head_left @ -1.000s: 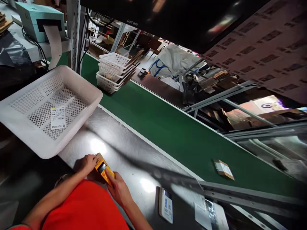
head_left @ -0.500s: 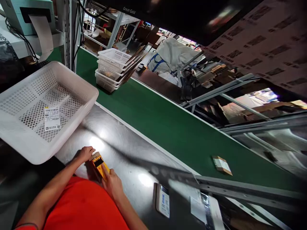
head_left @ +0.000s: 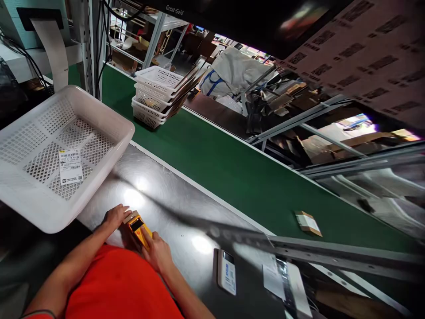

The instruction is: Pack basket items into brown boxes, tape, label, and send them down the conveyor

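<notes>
One yellow item point(head_left: 136, 224) in right fingers point(head_left: 148, 237)

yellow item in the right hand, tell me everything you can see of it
The yellow item is oblong, with a dark rectangular panel on its upper face; its material is unclear. It slants over the metal table, far end toward the picture's upper left; whether it touches the table is hidden. The right hand grips its near end. At the far end, by the left hand, sits a brownish piece that may or may not be part of it.
</notes>
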`<state>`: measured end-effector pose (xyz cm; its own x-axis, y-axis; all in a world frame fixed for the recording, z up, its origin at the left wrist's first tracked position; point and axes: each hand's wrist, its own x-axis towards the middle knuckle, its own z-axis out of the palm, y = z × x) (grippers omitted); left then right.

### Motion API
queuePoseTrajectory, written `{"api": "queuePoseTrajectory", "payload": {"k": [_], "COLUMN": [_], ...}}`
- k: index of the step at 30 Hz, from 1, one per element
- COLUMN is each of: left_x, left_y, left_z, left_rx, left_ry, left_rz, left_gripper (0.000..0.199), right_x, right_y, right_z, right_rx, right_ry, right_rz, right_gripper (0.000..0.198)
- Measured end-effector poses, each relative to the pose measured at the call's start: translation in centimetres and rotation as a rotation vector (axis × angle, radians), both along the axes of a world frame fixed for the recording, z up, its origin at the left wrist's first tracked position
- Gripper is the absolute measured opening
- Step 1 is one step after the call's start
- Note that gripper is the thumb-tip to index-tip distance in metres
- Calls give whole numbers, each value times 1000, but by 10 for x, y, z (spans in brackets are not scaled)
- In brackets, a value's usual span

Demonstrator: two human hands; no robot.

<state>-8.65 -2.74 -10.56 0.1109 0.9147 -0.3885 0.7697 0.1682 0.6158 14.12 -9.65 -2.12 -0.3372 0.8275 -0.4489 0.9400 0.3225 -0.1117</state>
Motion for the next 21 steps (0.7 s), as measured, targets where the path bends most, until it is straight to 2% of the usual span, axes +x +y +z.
{"api": "queuePoseTrajectory", "payload": {"k": [4, 8, 14, 21], "left_x": [2, 7, 24, 27], "left_y": [8, 21, 28, 27], "left_z": [3, 9, 15, 24], "left_rx": [-27, -55, -103, -61], "left_ry": [102, 107, 78, 171], "left_rz": [-41, -89, -99, -107], "left_gripper": [35, 29, 53, 56], "right_x": [-1, -5, -11, -17], "right_y": [-2, -2, 0, 6], "right_z": [0, 6, 21, 39], "right_rx": [14, -30, -110, -140], "right_ry": [29, 36, 53, 46], "right_rz": [-24, -58, -78, -104], "right_gripper": [72, 73, 71, 71]}}
